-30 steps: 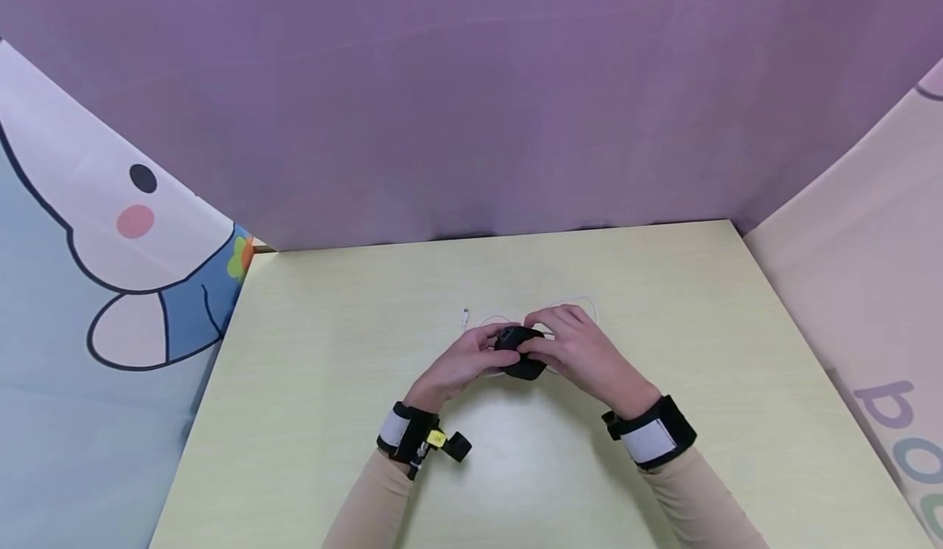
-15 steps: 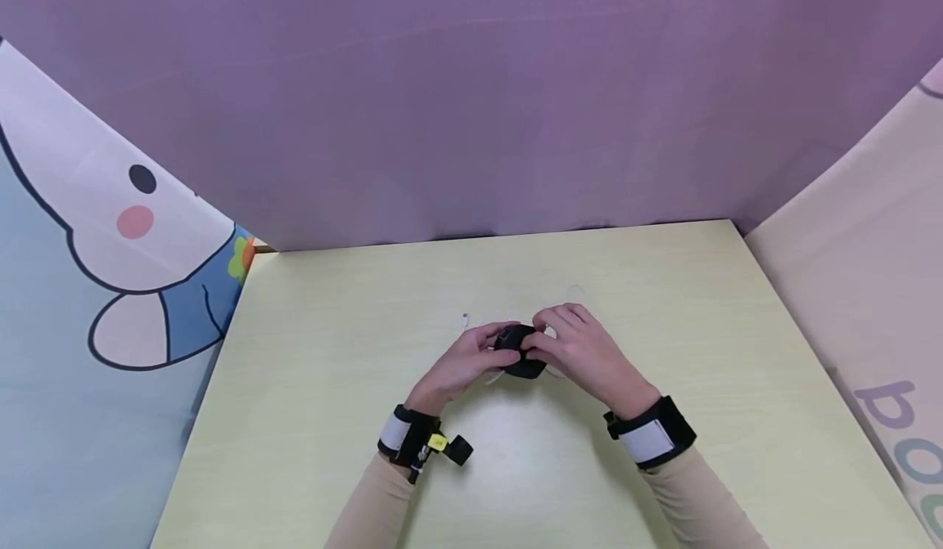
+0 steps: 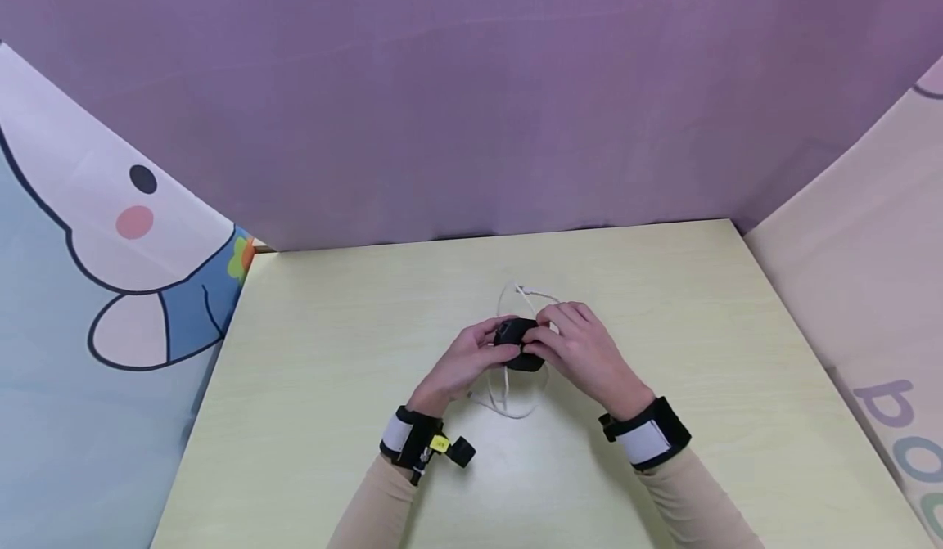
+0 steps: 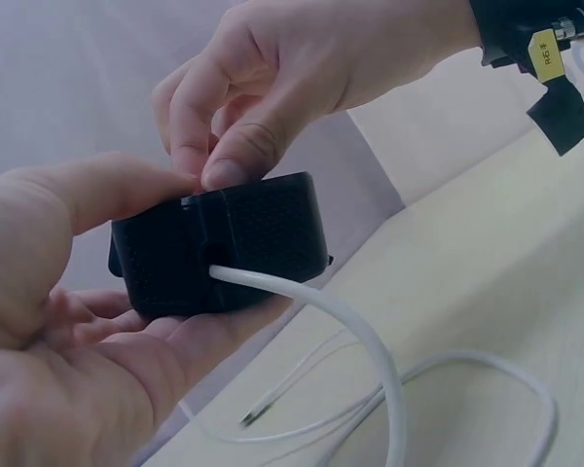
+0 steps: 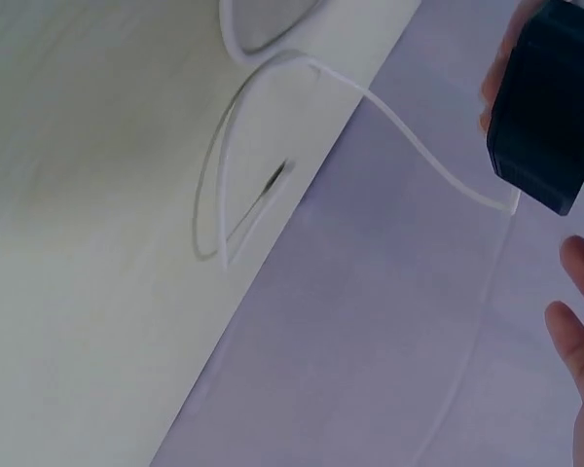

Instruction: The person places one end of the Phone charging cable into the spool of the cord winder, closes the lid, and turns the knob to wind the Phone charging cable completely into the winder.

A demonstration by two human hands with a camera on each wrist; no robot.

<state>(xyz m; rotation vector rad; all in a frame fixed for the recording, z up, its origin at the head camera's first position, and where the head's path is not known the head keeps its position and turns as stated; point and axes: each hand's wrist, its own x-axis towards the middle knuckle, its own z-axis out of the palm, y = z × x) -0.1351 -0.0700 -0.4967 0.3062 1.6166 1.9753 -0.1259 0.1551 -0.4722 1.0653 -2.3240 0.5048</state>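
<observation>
In the head view my left hand (image 3: 466, 362) holds a small black case (image 3: 525, 363), its thumb on the near side. The left wrist view shows the case (image 4: 273, 238) as a rounded block, with fingers below it and a thumb at its upper edge. A white cable (image 4: 365, 336) comes out of a hole in its side. My right hand (image 3: 584, 354) comes from the right and pinches at the upper face of the case with thumb and forefinger; what lies between those fingertips is hidden. In the right wrist view the cable (image 5: 419, 146) hangs in loops, with a metal plug (image 5: 275, 177).
A pale wooden table (image 3: 331, 328) lies below both hands. A purple cloth wall (image 3: 471, 123) stands along its far edge, with printed side panels at left (image 3: 147, 320) and right (image 3: 862, 287). Black straps sit on both wrists, the left one (image 3: 412, 438) with a small yellow tag.
The white cable has swung from around the sides of the case to loops behind and in front of it. Both hands keep their hold, the case rising slightly in view.
</observation>
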